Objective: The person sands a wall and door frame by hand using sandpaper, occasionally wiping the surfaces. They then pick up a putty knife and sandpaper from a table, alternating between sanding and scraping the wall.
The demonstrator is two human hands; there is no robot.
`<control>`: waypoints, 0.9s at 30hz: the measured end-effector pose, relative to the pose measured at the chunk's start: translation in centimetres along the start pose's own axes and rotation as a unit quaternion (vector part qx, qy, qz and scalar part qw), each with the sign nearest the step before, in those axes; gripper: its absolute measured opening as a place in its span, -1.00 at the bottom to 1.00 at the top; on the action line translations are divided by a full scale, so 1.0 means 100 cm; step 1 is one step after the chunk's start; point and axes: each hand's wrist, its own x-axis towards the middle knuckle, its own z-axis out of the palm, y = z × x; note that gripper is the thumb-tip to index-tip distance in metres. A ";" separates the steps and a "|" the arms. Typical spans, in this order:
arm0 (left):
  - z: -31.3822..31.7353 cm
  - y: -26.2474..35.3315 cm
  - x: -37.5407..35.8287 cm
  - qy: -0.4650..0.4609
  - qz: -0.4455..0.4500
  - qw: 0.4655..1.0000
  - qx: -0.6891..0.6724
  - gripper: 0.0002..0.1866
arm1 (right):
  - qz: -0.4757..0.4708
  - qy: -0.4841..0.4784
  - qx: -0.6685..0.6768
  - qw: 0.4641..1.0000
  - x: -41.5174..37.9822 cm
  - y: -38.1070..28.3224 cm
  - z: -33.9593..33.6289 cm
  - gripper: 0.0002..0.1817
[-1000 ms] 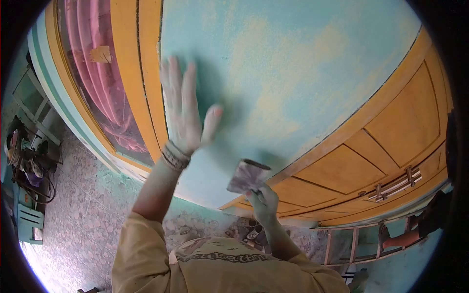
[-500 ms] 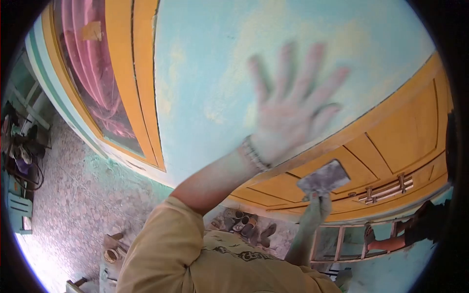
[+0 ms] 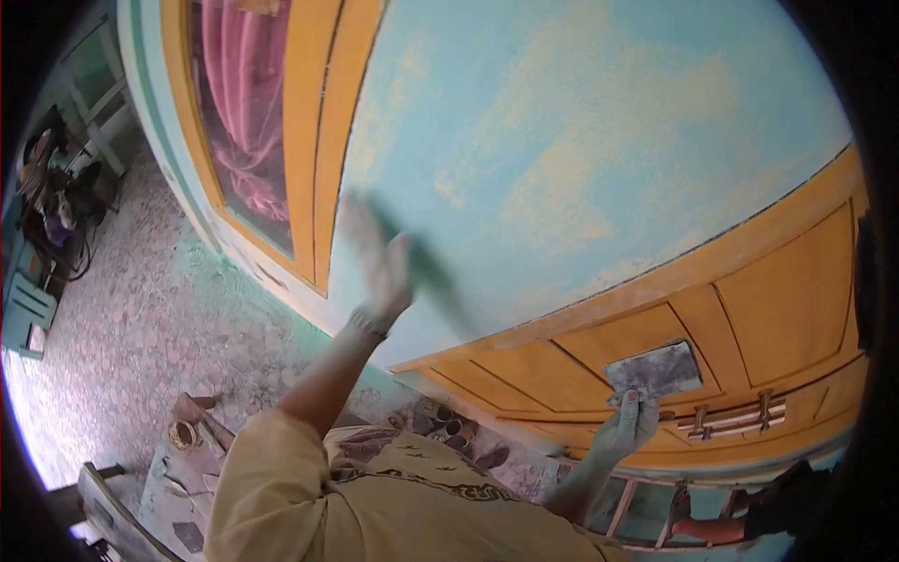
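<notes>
Against the turquoise wall (image 3: pixel 599 140), the left hand (image 3: pixel 384 267) lies flat and blurred — fingers spread, holding nothing — while the right hand (image 3: pixel 627 426) grips a sanding sheet (image 3: pixel 654 370) before the orange door (image 3: pixel 749 318); smoothing looks underway, yellow patches remain, a window frame (image 3: pixel 318 140) borders left
</notes>
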 end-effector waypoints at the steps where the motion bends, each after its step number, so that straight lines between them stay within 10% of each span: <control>1: 0.010 0.040 0.049 0.028 0.087 0.996 -0.019 -0.23 | -0.007 -0.015 0.007 1.000 0.000 0.004 0.000 -0.91; 6: 0.051 0.226 0.204 0.119 0.404 0.906 -0.042 -0.25 | -0.040 -0.067 0.054 0.996 0.008 0.008 0.013 -0.71; 8: 0.027 0.225 0.211 0.018 0.420 0.907 0.008 -0.25 | -0.040 -0.086 0.059 0.994 0.007 0.002 0.029 -0.71; 15: 0.036 0.033 0.075 0.163 0.140 0.976 0.027 -0.35 | 0.006 -0.127 0.066 0.990 -0.006 -0.001 0.042 -0.73; 19: 0.045 -0.053 -0.108 -0.018 -0.193 0.981 -0.013 -0.24 | 0.060 -0.165 0.036 0.984 -0.009 -0.008 0.053 -0.81; 27: 0.027 0.114 0.146 0.088 0.233 0.967 0.060 -0.12 | 0.049 -0.160 0.119 0.979 -0.002 -0.012 0.101 -0.78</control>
